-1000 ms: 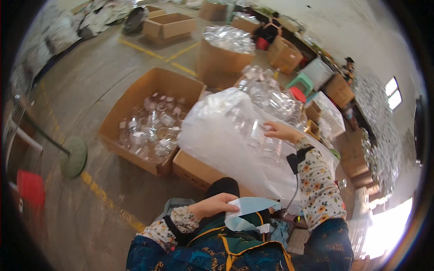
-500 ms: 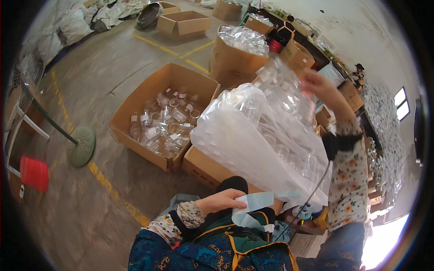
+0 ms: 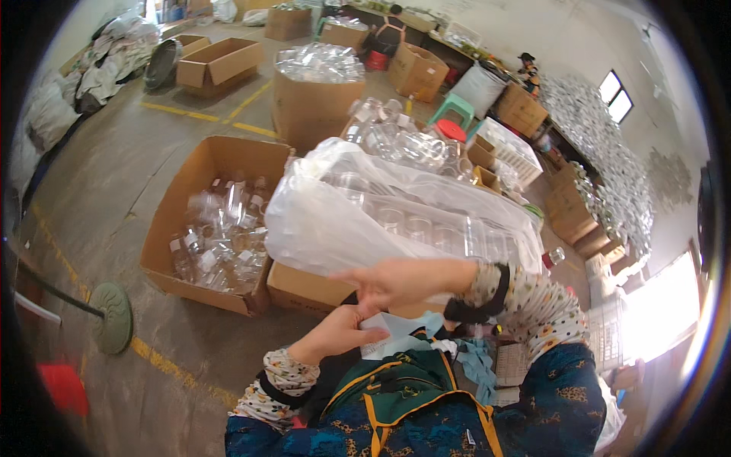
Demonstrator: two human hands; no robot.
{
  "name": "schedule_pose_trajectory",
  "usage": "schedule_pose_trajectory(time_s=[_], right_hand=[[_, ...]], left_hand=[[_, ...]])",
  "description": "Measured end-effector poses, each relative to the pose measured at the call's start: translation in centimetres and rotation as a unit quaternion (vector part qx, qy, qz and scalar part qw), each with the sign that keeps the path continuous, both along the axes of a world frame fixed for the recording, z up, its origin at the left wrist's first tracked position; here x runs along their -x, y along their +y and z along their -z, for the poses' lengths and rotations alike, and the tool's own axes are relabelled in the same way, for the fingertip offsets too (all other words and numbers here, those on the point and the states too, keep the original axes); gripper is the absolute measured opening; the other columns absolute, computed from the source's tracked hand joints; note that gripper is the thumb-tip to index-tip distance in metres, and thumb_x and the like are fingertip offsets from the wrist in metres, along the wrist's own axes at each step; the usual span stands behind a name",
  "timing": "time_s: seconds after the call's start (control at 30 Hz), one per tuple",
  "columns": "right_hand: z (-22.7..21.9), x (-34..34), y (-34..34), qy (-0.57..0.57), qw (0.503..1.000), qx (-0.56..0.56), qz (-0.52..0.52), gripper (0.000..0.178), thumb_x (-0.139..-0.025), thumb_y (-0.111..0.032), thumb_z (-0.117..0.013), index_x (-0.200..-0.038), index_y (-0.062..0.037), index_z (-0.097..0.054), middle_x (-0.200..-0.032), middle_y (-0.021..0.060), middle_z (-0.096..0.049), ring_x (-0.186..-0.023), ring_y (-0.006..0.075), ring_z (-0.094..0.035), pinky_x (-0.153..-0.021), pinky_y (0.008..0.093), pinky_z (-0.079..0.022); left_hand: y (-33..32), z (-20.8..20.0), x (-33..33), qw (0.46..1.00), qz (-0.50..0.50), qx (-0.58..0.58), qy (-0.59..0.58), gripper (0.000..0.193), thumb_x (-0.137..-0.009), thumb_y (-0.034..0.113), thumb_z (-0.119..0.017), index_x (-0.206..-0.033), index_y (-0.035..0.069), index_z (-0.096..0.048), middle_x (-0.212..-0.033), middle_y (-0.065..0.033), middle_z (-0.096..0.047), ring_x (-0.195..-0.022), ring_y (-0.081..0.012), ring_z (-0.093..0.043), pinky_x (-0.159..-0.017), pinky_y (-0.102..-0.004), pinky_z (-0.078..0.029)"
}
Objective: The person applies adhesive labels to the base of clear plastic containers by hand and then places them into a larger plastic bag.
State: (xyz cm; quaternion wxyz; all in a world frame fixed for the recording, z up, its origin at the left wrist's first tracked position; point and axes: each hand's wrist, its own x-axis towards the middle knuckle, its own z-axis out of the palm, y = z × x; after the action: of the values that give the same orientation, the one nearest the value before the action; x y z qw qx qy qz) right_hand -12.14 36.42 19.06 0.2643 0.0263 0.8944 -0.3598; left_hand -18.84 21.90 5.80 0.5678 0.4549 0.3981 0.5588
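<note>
- Your left hand (image 3: 344, 333) sits low in front of you, just above your lap, fingers curled onto the left edge of a pale blue-white sheet (image 3: 390, 335); it grasps that sheet.
- The sheet lies between your two hands, just under your right hand and just above the green and yellow bag (image 3: 396, 381) on your lap.
- Your right hand (image 3: 396, 280) crosses leftward above the sheet, forearm nearly level, fingers stretched toward the left and loosely spread. Its fingertips reach down near the sheet's top edge, but you cannot tell whether they pinch it or only hover there.
- Your left forearm rises from the lower edge in a patterned sleeve with a dark cuff; your right sleeve has the same pattern and a dark band at the wrist.
- Just beyond your right hand lies a large clear plastic bag (image 3: 358, 221) full of clear containers, resting on a flat cardboard box (image 3: 304, 289).
- To the left of it on the floor stands an open cardboard box (image 3: 221, 164) holding clear bottles (image 3: 217, 244).
- More boxes heaped with clear containers stand farther back; one tall box (image 3: 308, 110) stands behind the plastic bag.
</note>
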Motion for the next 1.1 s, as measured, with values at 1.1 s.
schedule_pose_trajectory(time_s=[1.1], right_hand=[[1.8, -25.3, 4.3, 0.383, 0.898, 0.174, 0.133, 0.012, -0.082, -0.008, -0.066, -0.087, -0.006, -0.055, -0.105, 0.0082, -0.05, -0.102, 0.0216, -0.049, -0.085, 0.0311, -0.042]], left_hand=[[7.4, -3.9, -11.9, 0.946, 0.274, 0.135, -0.112, 0.027, -0.077, 0.013, -0.071, -0.098, -0.002, -0.062, -0.09, -0.003, -0.065, -0.08, -0.0087, -0.06, -0.075, -0.023, -0.046]])
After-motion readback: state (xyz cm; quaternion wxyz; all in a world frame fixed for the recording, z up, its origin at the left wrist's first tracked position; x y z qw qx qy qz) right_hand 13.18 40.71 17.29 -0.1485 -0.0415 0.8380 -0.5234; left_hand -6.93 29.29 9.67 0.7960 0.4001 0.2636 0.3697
